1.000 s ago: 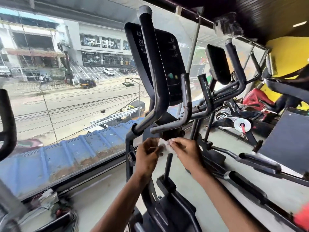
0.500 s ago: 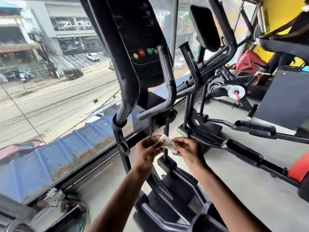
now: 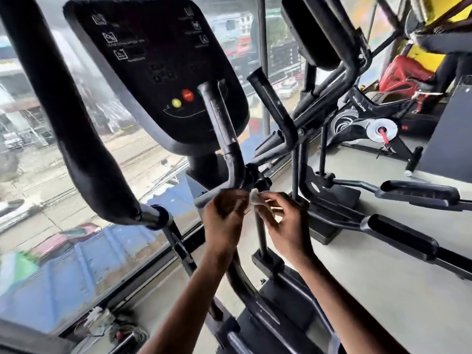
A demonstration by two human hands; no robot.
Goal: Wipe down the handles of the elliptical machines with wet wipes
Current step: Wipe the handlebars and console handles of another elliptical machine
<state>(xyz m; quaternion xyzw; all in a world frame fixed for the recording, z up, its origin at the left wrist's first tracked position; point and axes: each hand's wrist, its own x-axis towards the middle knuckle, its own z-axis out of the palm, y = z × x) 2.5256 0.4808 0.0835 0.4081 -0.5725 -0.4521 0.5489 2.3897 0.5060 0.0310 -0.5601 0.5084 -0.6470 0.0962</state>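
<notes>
A black elliptical machine fills the view, with its console [image 3: 155, 72] up front. Its thick padded left handle [image 3: 84, 154] curves down at the left, and a thinner fixed handle [image 3: 222, 129] rises in front of the console. Just below that thin handle's bend, my left hand [image 3: 222, 221] and my right hand [image 3: 283, 226] pinch a small white wet wipe [image 3: 255, 198] between them. The wipe is mostly hidden by my fingers. It is close under the handle bar; whether it touches the bar I cannot tell.
A second elliptical [image 3: 332, 72] with long foot pedals [image 3: 419, 192] stands to the right. Farther back sit an exercise bike [image 3: 370, 118] and a red bag [image 3: 403, 72]. A large window [image 3: 38, 187] runs along the left, with a tangle of cables [image 3: 122, 330] on the floor beneath it.
The view has moved closer to the console. Both hands have risen with the wipe to just under the thin handle's bend.
</notes>
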